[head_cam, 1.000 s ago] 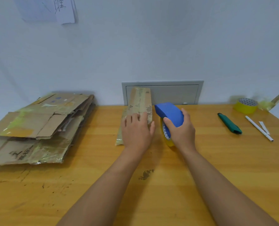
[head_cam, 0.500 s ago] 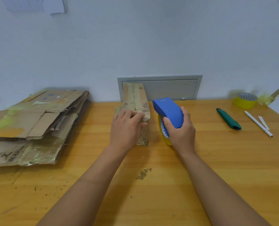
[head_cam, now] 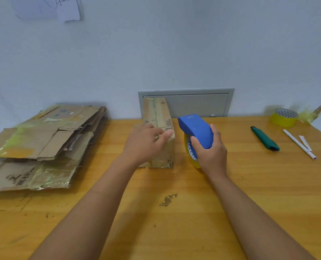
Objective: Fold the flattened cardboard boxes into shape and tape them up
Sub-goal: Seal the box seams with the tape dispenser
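Bare worktop point(head_cam: 174, 222) nearest. Beyond, cardboard box point(head_cam: 158, 132) mid-worktop, near face partly hidden behind left hand point(head_cam: 146, 141), fingers curled over its top edge. Just right of box, right hand point(head_cam: 210, 152) gripping blue tape dispenser point(head_cam: 197, 131), roll half covered. Left of box, flattened cardboard stack point(head_cam: 39, 145), cut off at frame edge.

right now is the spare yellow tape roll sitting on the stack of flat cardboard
No, the spare yellow tape roll sits at the table's far right corner, while the stack of flat cardboard lies at the far left.
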